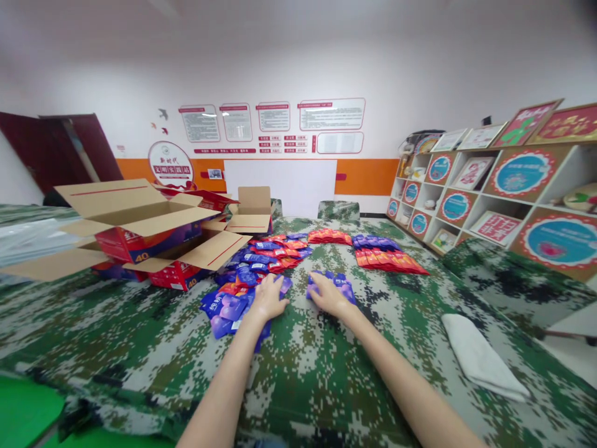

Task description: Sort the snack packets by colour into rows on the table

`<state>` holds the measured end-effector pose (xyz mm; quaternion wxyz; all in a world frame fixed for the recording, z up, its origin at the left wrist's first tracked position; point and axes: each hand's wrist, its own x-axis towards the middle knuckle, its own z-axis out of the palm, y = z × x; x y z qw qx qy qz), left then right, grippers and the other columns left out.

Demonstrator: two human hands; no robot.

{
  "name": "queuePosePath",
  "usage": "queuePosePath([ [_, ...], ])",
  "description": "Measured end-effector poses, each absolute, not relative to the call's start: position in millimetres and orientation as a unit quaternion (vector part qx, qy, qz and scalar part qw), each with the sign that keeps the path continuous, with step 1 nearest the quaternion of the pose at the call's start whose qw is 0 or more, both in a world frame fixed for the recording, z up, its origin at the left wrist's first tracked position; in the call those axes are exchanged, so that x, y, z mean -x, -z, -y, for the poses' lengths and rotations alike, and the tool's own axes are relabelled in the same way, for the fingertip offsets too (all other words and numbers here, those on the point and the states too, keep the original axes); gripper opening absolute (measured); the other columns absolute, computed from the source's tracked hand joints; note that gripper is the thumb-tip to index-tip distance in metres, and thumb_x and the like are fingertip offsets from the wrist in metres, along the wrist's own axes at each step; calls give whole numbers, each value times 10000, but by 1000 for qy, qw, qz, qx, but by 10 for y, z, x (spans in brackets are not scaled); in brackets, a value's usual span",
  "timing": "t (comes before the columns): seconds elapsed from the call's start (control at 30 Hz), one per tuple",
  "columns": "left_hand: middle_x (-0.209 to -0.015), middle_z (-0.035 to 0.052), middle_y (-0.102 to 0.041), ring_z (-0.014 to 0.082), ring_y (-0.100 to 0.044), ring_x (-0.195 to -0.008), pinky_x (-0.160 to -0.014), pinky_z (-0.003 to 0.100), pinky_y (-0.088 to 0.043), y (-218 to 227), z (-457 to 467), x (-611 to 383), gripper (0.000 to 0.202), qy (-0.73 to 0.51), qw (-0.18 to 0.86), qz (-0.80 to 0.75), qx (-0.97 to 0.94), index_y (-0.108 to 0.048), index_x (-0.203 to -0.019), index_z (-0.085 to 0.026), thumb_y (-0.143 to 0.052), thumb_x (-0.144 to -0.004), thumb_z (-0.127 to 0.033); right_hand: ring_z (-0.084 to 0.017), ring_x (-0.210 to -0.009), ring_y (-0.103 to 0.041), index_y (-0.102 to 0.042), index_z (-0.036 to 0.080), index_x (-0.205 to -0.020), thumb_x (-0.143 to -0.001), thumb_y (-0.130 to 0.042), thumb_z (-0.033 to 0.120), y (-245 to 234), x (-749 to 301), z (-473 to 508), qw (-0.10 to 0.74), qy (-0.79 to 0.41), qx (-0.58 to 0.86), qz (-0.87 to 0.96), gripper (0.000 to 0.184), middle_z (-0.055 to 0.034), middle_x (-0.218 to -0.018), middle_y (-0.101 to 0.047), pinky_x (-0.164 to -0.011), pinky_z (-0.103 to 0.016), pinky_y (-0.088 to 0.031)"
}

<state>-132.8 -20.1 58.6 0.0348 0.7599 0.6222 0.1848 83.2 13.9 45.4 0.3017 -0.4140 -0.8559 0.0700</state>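
My left hand [270,298] is at the near right edge of a loose heap of snack-like pouches, its thumb and fingers around a purple pouch [286,285]. Beneath and beside it lie more purple pouches [224,311], overlapping at odd angles. My right hand [330,296] rests, fingers stretched and thumb apart, on a short row of purple pouches [346,289]. Part of that row is hidden under the hand. Farther back in the heap, blue and red pouches [265,255] are mixed.
Neat rows of red pouches [389,260] and blue pouches [375,242] lie at the right, another red row [329,236] behind. Open cartons [135,233] crowd the left. A folded white cloth [482,354] is at the right on the camouflage tablecloth [308,379]; shelves [476,193] stand beyond.
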Motion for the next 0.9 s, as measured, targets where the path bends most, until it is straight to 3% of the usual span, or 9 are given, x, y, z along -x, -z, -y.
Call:
queuePosePath([
  [0.23,-1191,88,-447,314,-361,-1142,-932,434,-297,-736,406,1960,734,-58,42,-658,-750,-427,-1257,-284,-620,-594,-535,-238,-1067,-498,-480,124,-1198,-747,-534,250,-473,2,153,231,-119,386,885,472,-136,-1144,-557,-936,-352,-363],
  [0.4,-1114,93,-503,314,-413,-1095,-897,409,-339,-753,447,2053,764,-29,57,-637,-768,-507,-1198,-262,-664,-517,-570,-293,-1105,-435,-422,100,-1240,-694,-602,431,-363,240,240,228,-142,413,870,664,-176,-1176,-491,-920,-394,-354],
  [0.47,-1082,96,-520,320,-433,-1075,-883,404,-354,-726,429,2057,771,-41,58,-638,-767,-533,-1174,-257,-691,-481,-556,-285,-1069,-451,-428,113,-1232,-658,-637,408,-314,281,231,239,-173,427,855,678,-161,-1147,-499,-891,-385,-370],
  [0.6,-1062,90,-553,317,-470,-1058,-884,377,-371,-662,362,2082,806,-104,102,-639,-755,-542,-1174,-251,-748,-424,-463,-184,-799,-527,-530,160,-1109,-599,-660,219,-271,321,188,289,-290,428,806,529,-61,-923,-578,-685,-274,-420],
  [0.7,-1054,83,-594,279,-531,-1004,-877,334,-394,-672,312,2110,696,-189,171,-610,-750,-589,-1116,-203,-748,-452,-341,-101,-580,-459,-595,170,-988,-575,-643,145,-314,321,195,317,-400,419,751,416,32,-671,-553,-531,-204,-351],
  [0.8,-954,50,-652,226,-593,-875,-794,290,-439,-756,291,2108,506,-245,245,-568,-747,-639,-1005,-164,-704,-514,-265,-61,-480,-363,-633,162,-868,-590,-630,148,-420,275,242,343,-494,390,697,278,77,-524,-467,-475,-184,-276],
  [0.9,-794,19,-669,185,-602,-726,-668,263,-457,-890,302,2057,336,-264,270,-548,-747,-664,-876,-144,-670,-575,-294,-60,-483,-388,-646,143,-749,-628,-622,205,-535,177,267,362,-567,339,658,138,60,-524,-501,-484,-185,-284],
])
